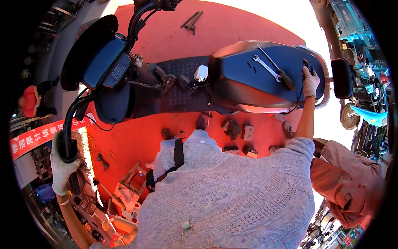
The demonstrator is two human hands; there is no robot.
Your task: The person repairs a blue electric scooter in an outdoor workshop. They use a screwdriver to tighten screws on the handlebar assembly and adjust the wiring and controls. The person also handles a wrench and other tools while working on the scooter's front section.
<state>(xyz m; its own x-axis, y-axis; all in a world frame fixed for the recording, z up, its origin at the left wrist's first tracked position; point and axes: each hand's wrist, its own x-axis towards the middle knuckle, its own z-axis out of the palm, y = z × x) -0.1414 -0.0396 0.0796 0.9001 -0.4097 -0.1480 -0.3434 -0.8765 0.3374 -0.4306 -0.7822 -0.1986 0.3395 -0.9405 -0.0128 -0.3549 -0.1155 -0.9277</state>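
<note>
A scooter point(174, 85) stands crosswise before me. My left hand point(62, 168), in a white glove, is closed around the grip end of its black handlebar point(68, 141). My right hand point(310, 83), also gloved, is over the rear of the dark seat point(236, 79), its fingers closed on a small black part point(306, 64). A thin black cable hangs below that hand toward the seat's near edge. On the seat lie an open-ended wrench point(266, 67), a screwdriver point(285, 78) with a dark handle, and small black pieces point(251, 66).
A round-backed mirror point(201, 74) and loose parts point(165, 79) lie on the footboard. Small boxes point(247, 132) sit on the red floor near my feet. Someone in a brown jacket point(342, 178) is at my right. A wooden stool point(128, 186) stands at lower left.
</note>
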